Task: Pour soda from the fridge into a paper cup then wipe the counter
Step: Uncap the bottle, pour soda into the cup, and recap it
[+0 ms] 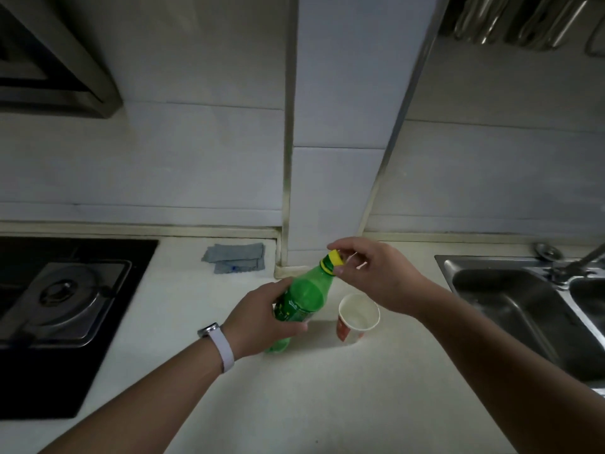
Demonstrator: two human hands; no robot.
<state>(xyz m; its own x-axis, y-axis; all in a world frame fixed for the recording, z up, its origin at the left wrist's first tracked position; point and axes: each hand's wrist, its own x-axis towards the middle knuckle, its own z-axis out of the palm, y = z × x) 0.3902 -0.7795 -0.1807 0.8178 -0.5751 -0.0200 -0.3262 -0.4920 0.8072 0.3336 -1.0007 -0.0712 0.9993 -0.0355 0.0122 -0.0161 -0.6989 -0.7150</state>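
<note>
A green soda bottle [302, 298] stands tilted on the white counter [294, 398], its neck leaning up and to the right. My left hand [262, 317] grips the bottle round its labelled middle. My right hand [370, 273] pinches the yellow cap [336, 258] at the bottle's top. A red and white paper cup [357, 319] stands upright just right of the bottle, under my right wrist, and its inside looks empty. A folded grey-blue cloth [237, 258] lies on the counter by the back wall.
A black gas hob [65, 309] with a burner takes up the left side. A steel sink [530, 309] with a tap [579, 262] sits at the right. A tiled pillar [327, 191] juts out from the wall behind the bottle. A range hood [49, 67] hangs upper left.
</note>
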